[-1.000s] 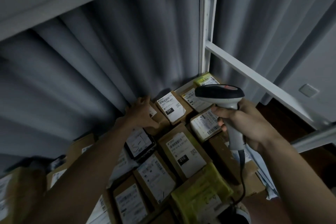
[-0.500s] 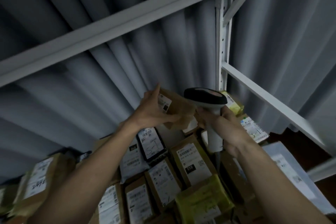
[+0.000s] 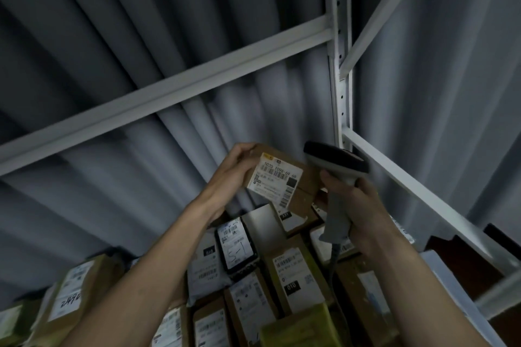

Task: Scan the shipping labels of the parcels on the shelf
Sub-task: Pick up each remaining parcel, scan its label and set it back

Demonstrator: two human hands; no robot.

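Note:
My left hand (image 3: 232, 172) grips a small brown cardboard parcel (image 3: 306, 186) lifted above the shelf, its white shipping label (image 3: 277, 179) with barcodes turned towards me. My right hand (image 3: 355, 205) holds a grey handheld barcode scanner (image 3: 337, 163) by its handle, the dark head just right of the raised parcel and level with it. Below lie several more parcels (image 3: 293, 276), brown boxes and a black pouch (image 3: 236, 248), labels facing up.
White metal shelf beam (image 3: 169, 96) crosses above; an upright post (image 3: 338, 51) and side rail (image 3: 423, 197) stand on the right. Grey curtain folds hang behind. A yellow-green packet (image 3: 298, 327) lies at the front, a taped box (image 3: 73, 298) at the left.
My left hand has picked a small brown parcel off the back of the shelf, raised it and turned its label towards me. The scanner has come up beside it.

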